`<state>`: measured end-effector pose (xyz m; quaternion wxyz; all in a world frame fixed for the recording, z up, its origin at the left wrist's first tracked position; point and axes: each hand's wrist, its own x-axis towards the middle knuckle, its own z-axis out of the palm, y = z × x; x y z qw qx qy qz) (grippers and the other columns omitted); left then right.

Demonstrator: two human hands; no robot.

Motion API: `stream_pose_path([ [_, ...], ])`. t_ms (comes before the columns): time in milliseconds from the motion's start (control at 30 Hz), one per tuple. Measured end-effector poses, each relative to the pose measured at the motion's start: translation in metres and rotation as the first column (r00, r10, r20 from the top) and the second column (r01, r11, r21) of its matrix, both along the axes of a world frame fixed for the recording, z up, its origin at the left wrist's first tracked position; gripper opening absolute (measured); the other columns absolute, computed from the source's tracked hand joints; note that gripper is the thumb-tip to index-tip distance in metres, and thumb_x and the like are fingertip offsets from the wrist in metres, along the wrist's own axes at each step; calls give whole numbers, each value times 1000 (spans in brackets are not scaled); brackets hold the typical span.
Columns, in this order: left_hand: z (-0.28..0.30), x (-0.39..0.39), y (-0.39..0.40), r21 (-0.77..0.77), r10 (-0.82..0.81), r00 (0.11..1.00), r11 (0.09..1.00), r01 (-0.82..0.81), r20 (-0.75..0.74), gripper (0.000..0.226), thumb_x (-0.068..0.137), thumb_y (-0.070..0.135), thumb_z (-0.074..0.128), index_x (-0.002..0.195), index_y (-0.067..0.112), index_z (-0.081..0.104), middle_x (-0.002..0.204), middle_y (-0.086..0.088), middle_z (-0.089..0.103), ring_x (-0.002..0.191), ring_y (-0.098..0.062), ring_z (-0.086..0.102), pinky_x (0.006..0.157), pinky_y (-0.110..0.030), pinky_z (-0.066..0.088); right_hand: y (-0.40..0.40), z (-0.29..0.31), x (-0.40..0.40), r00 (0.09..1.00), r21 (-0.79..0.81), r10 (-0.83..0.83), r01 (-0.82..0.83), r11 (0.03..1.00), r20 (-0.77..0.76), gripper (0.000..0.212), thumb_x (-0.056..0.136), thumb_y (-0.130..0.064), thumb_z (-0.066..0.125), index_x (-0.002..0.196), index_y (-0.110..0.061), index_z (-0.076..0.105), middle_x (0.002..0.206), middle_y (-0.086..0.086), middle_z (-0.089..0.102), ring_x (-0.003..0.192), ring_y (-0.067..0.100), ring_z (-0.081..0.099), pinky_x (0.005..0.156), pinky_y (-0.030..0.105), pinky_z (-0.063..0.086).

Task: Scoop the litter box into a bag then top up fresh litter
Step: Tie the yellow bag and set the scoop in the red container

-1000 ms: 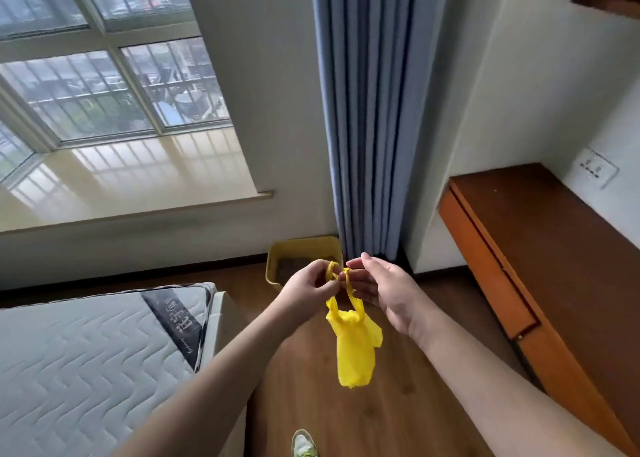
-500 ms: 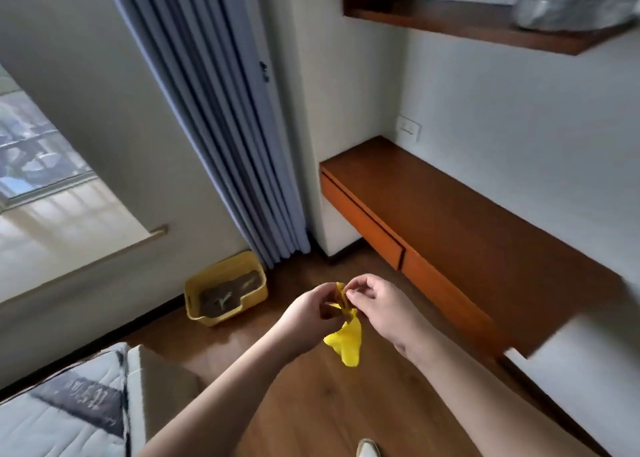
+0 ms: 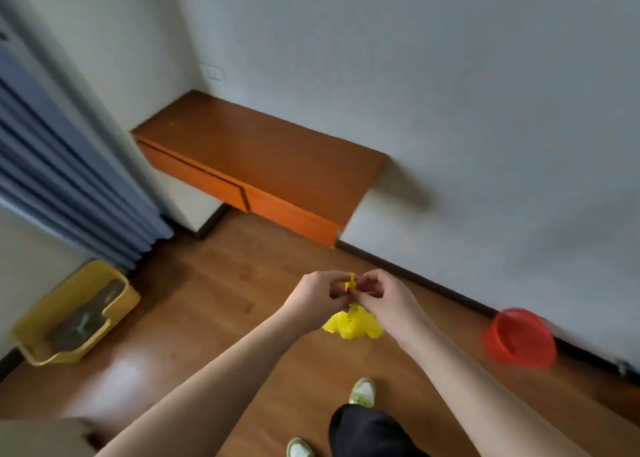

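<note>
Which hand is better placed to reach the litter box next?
Probably the left hand: the yellow litter box sits on the floor to the person's left, while both hands pinch the yellow bag.

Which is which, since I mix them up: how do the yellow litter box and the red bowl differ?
The yellow plastic litter box is rectangular; the red plastic bowl is round. The litter box holds dark litter; the bowl looks empty. The box sits beside the blue curtain, the bowl along the right wall. Both rest on the wooden floor.

The view has swung right: the litter box point(image 3: 74, 313), earlier just beyond the hands point(image 3: 353, 297), now lies far left of them. The bag point(image 3: 351, 325) hangs shorter, bunched. A red bowl point(image 3: 519, 339) has appeared right of them.
</note>
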<state>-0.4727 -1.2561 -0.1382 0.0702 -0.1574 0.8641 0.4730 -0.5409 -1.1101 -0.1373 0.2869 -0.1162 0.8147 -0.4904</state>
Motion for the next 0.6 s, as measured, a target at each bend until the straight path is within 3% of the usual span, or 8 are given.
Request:
stream_pose_path([
  [67,-1,-16,40,5,-99,995,995,99,11,36,81,16,65,114,28,68,66,12,67,60,9,58,57,-7,40,48,-5,-3,993,-22,-111,111,994,29,17,77,-21,78,87,-24,64,86,-5,72,75,11,66,73,32,52],
  [133,-3,-34,82,-17,-203,979,979,204,35,36,81,20,66,116,26,68,79,7,72,67,4,60,63,-10,43,95,-10,-5,970,-67,-226,232,970,91,18,77,-19,79,87,-20,64,80,-5,72,67,13,62,66,31,50],
  [233,-9,-64,150,-27,-367,928,929,370,69,33,83,23,65,116,25,67,91,4,74,81,-4,65,69,-3,40,165,-19,-8,904,-155,-377,410,899,204,18,79,-5,75,84,-11,60,69,2,63,59,17,49,54,23,43],
  [333,-20,-100,227,-3,-508,856,860,511,101,30,85,24,66,115,22,67,95,4,73,74,0,61,66,1,38,245,-32,-21,823,-153,-510,554,818,249,20,80,7,69,81,-8,55,63,4,55,54,15,44,46,16,38],
  [433,-32,-139,302,63,-610,781,792,607,133,31,85,20,69,117,19,67,98,3,72,73,3,59,69,-2,43,321,-44,-37,743,-131,-595,652,747,307,19,82,6,67,81,-10,56,67,5,56,60,15,48,54,22,40],
  [600,-56,-188,407,124,-705,672,705,698,225,35,86,20,71,120,18,64,113,-1,71,102,-10,65,91,-23,51,422,-69,-61,653,-112,-638,729,675,408,10,89,-2,62,90,-12,60,85,9,63,73,14,58,67,24,49],
])
